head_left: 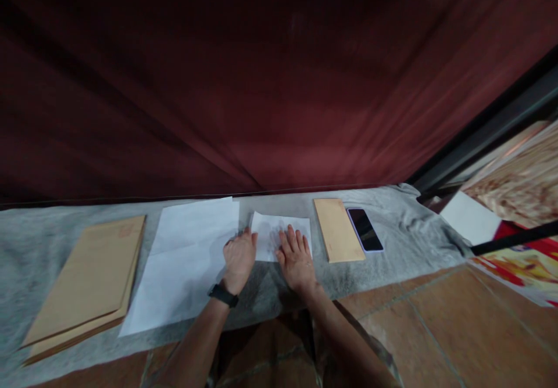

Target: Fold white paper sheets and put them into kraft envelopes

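Observation:
A white sheet of paper [267, 225], folded small, lies on the grey cloth in front of me. My right hand [297, 263] rests flat on its right half, fingers spread and palm down. At the paper's left edge is my left hand [239, 259], its fingers curled and the thumb side touching that edge. A dark watch is on the left wrist. Larger white sheets [183, 260] lie to the left, partly beneath the left hand. To the right of the folded paper, a small brown envelope [340, 231] lies apart from both hands.
A stack of large brown envelopes [87, 277] is at far left. A phone [365, 229] with a dark screen lies right of the small envelope. Behind the grey cloth [418, 243] hangs a dark red curtain [279, 115]. A dark frame and printed boards [527, 260] stand at right.

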{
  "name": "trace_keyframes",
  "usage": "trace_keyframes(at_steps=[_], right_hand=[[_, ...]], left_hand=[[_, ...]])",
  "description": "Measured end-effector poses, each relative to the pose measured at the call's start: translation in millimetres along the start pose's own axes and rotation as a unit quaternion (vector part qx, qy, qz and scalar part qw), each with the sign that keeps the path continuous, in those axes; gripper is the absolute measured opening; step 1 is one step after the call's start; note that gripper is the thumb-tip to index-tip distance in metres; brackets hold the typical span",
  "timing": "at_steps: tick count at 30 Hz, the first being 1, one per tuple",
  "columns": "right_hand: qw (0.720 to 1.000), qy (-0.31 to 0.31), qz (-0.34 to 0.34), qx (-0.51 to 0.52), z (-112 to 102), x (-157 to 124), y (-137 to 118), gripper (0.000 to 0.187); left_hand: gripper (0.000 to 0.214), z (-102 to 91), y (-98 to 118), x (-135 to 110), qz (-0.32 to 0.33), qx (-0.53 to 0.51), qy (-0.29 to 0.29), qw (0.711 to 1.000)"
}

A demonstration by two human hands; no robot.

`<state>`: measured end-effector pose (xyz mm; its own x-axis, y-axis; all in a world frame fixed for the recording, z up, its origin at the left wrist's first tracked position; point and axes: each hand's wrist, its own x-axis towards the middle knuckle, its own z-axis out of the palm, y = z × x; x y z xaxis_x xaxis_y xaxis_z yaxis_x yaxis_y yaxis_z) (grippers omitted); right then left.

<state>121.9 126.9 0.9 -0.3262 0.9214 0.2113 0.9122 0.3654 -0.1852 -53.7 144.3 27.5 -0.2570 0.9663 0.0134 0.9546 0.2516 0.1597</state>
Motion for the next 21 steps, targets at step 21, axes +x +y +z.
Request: trace_keyframes(at_steps=[21], right_hand=[[0.999,-0.033,0.015,-0.009,17,-6,-1,0.055]], left_hand=[[0.035,-9.1,4,-8,0.062,0.024,0.112,0.992]])
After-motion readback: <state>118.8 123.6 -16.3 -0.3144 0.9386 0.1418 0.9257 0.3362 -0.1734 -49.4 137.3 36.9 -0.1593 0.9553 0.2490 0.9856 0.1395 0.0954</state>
